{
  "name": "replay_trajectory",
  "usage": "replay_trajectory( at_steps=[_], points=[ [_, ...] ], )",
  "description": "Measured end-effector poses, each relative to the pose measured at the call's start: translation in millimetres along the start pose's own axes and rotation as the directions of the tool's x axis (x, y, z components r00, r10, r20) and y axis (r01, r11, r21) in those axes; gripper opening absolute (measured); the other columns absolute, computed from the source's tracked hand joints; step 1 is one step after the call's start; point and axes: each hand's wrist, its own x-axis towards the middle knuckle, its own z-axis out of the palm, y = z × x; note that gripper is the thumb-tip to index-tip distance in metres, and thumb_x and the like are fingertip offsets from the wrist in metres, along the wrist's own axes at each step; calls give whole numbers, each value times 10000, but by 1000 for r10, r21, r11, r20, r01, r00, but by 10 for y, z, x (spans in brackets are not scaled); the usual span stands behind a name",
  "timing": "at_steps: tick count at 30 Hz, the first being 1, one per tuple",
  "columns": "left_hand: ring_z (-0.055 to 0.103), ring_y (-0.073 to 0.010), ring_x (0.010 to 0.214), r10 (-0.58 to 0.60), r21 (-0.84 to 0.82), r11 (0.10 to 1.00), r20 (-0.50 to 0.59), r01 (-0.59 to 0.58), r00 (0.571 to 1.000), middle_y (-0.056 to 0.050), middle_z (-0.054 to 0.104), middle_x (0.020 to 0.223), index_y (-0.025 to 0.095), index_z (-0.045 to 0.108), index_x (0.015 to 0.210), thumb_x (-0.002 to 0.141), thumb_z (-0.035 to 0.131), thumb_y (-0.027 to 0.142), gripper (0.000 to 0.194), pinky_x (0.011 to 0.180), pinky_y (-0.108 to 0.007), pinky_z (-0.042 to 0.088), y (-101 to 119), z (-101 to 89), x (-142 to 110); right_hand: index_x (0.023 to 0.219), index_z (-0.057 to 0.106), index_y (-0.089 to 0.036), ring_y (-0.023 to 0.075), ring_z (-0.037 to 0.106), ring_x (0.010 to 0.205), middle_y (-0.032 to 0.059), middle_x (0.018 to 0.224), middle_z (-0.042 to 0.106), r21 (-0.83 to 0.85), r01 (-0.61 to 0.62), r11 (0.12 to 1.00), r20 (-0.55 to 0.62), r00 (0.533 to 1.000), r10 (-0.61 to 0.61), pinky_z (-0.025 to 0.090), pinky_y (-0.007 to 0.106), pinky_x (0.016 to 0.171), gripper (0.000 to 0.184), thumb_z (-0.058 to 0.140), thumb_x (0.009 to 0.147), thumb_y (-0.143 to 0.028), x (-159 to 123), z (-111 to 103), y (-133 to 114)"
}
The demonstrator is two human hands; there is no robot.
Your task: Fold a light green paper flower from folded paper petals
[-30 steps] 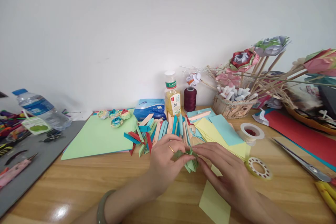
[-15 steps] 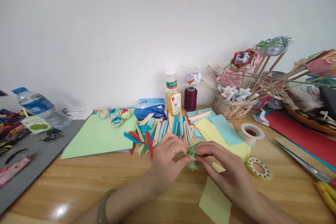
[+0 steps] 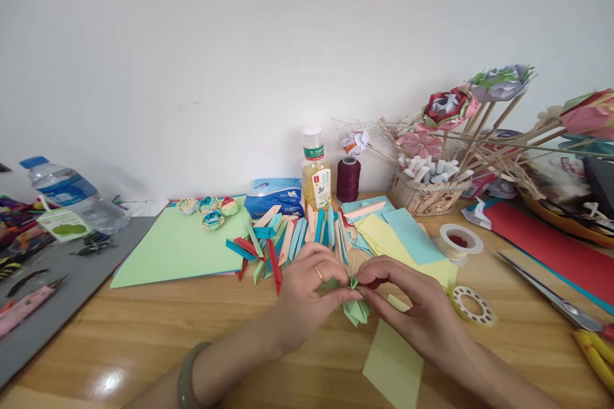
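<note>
Between my two hands is a small light-green folded paper piece [image 3: 356, 312], its pleated part hanging below the fingertips. My left hand [image 3: 307, 294], with a ring on one finger, pinches it from the left. From the right, the thumb and fingers of my right hand [image 3: 412, 307] pinch it too. A thin strand seems to rise from the pinched spot; I cannot make out what it is. A pale yellow paper sheet [image 3: 393, 358] lies on the table under my right hand. Just beyond my hands is a heap of folded paper strips [image 3: 288, 239] in several colours.
Small paper flowers [image 3: 211, 220] rest on green sheets [image 3: 177, 255] at left. Behind stand a tissue pack [image 3: 274, 197], a bottle [image 3: 316, 172] and a thread spool [image 3: 348, 180]. A tape roll [image 3: 474, 305], scissors [image 3: 551, 294] and a basket [image 3: 426, 195] with paper flowers are at right.
The green paper piece has tipped in my fingers, so its pleated part now hangs lower, towards me. Both hands keep nearly the same place and grip.
</note>
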Motion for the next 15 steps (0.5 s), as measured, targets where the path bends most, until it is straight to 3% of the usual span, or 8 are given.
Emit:
replay_trajectory(
  at_steps=[7,15],
  points=[
    [527,-160,709,-14,10,1000,-11,15,1000,-23,603,644,181,577,640,717,677,288,166,649,-300,458,-18,14,4,812,550,-203,131,606,647,22,750,627,12,-7,1000,21,1000,7,526,234,573,74,511,834,-144,-7,4,36],
    [535,-171,720,-87,-9,996,62,87,994,-35,619,645,182,600,642,723,667,307,163,645,-308,462,-91,30,-6,783,511,-213,126,564,599,10,718,590,-53,-25,998,95,995,30,488,230,533,117,460,849,-131,3,-3,50]
  ],
)
